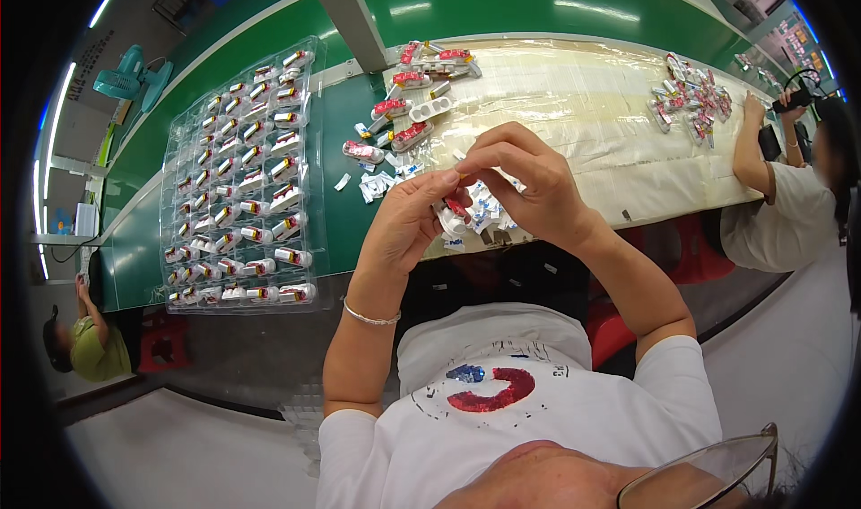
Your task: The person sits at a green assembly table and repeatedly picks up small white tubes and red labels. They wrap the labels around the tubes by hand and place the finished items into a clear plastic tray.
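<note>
In front of my chest the two hands meet over the table edge. My left hand [405,217] is closed, thumb and fingers round a small white-and-red plastic part [456,215]. My right hand [535,182] pinches with thumb and forefinger at the upper end of that part, by the left thumb tip. A tiny orange-yellow spot shows there; what the right fingers grip is too small to name. Below and behind the hands lies a heap of small white-and-blue paper slips [489,211]. Several white-and-red parts [413,135] lie beyond my left hand, some with yellow ends.
At the left, clear plastic trays [314,164] carry rows of white-and-red parts. Pale, film-covered sheeting [592,105] covers the table before me, with another pile of parts [691,96] to the right. A metal post [345,11] rises behind. Co-workers sit at the right [785,195] and far left [99,343].
</note>
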The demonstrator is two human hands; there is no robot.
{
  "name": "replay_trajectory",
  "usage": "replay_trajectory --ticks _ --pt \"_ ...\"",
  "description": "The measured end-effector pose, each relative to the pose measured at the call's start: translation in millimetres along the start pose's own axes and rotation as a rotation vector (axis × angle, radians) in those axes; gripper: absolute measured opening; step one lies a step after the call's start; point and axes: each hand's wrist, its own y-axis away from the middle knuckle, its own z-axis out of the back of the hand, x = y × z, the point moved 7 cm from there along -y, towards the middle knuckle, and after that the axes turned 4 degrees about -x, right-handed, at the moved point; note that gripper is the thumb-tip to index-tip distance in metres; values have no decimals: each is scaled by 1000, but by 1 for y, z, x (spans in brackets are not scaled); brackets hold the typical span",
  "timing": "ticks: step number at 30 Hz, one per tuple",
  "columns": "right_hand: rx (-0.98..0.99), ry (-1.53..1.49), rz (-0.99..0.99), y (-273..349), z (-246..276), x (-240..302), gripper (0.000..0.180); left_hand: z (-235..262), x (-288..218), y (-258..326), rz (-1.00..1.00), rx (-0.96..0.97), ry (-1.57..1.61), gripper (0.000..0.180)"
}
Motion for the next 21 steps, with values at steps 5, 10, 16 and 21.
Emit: replay_trajectory --ticks 5,10,16,21 --pt "29 44 96 5 2 5 23 9 -3 1 -11 -32 -71 21" --pt "0 84 21 3 6 -1 15 6 -11 3 -95 -150 -275 18" --pt "232 297 55 -3 2 -2 10 5 -16 5 -118 -182 -354 20" --pt "236 244 70 -3 0 -2 9 9 -13 3 -119 -163 -341 18"
